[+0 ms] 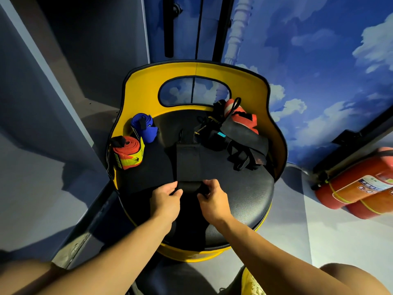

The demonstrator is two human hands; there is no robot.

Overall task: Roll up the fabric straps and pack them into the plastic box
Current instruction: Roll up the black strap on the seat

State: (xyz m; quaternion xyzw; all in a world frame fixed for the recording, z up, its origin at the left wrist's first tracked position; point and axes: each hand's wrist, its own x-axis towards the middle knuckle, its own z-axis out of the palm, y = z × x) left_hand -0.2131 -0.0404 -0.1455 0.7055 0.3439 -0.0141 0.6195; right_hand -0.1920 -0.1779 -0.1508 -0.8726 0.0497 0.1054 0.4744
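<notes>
Left hand (167, 193) and right hand (212, 193): both at the near end of a black strap (188, 159), fingers curled onto a small roll started in the fabric, one hand at each side of it. Black strap: laid flat on the black seat cushion (244, 201) of a yellow chair (212, 70), running straight away from the hands toward the backrest. Red strap roll (127, 153), with yellow-green printed band: on the seat at left, against the yellow rim. Blue strap roll (144, 127): just behind the red one. Heap of loose straps (234, 135), black with a red-and-white one on top: far right of the seat, by the backrest. Fire extinguishers (361, 188), red, two: on the floor at right, well apart from the chair.
</notes>
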